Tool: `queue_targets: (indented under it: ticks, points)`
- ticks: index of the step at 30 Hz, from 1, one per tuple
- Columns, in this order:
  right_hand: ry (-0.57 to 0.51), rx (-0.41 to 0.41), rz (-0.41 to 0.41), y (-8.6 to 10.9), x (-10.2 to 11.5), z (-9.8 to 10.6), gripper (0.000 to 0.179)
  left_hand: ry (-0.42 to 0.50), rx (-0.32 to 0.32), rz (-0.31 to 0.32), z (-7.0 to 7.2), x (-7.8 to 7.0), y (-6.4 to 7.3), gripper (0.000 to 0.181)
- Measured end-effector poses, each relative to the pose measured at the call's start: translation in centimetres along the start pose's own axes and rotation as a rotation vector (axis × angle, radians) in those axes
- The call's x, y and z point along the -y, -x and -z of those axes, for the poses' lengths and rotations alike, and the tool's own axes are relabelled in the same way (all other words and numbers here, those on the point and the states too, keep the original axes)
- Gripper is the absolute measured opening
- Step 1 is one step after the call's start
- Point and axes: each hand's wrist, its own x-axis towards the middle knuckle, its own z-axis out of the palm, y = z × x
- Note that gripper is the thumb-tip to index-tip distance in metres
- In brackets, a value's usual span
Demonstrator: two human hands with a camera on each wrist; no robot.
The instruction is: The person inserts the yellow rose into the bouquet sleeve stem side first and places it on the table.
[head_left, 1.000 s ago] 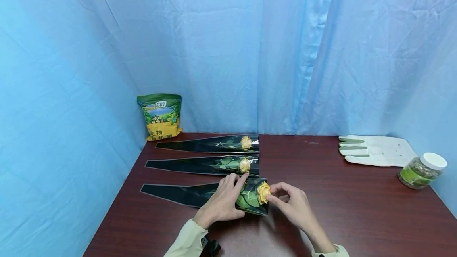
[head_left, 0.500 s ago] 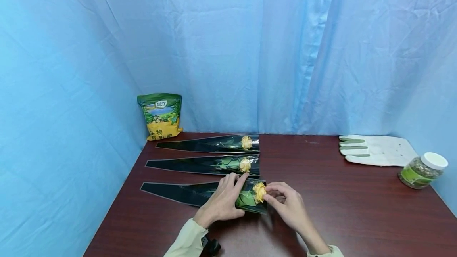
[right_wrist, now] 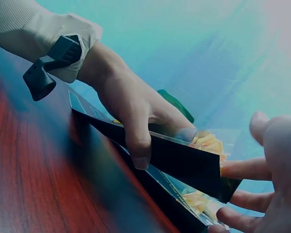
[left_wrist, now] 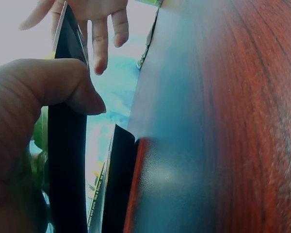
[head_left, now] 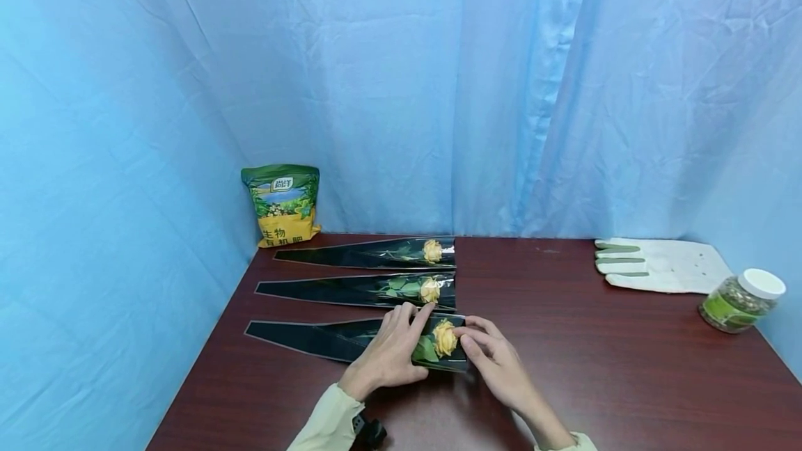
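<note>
A yellow rose (head_left: 445, 338) with green leaves lies inside the nearest black, clear-fronted flower sleeve (head_left: 301, 338). My left hand (head_left: 390, 352) grips this sleeve across its upper part, the thumb on its near edge, plain in the left wrist view. At the sleeve's mouth is my right hand (head_left: 498, 366). One finger reaches in and touches the rose (right_wrist: 208, 141), while the thumb (right_wrist: 260, 127) stands apart. The stem's lower part is hidden under my left hand. Two more sleeved yellow roses, the middle one (head_left: 429, 290) and the far one (head_left: 432, 250), lie behind.
A green and yellow bag (head_left: 280, 205) stands at the back left. White gloves (head_left: 670, 265) lie at the back right, beside a white-lidded jar (head_left: 741, 300). Blue curtains (head_left: 388, 89) enclose the dark red table (head_left: 595, 367).
The rose has slid left, deeper into the nearest sleeve. My right hand has followed it leftward, going from a pinch on the bloom to a touch. My left hand has stayed in place.
</note>
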Motion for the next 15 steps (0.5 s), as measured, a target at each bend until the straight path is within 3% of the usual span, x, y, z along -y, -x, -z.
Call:
queue_targets:
  ticks: [7,12,15]
  points:
    - [-0.058,0.066,-0.045,0.2,0.3,-0.5,0.031,-0.014,0.006,0.008,0.0,0.0,0.0,0.105]
    - [-0.030,0.115,-0.062,0.2,0.0,-0.9,0.037,-0.022,0.016,0.017,-0.1,0.2,-0.1,0.104]
    - [-0.020,0.068,-0.041,0.1,-0.3,-1.2,0.035,-0.032,0.023,0.025,-0.2,0.4,-0.1,0.103]
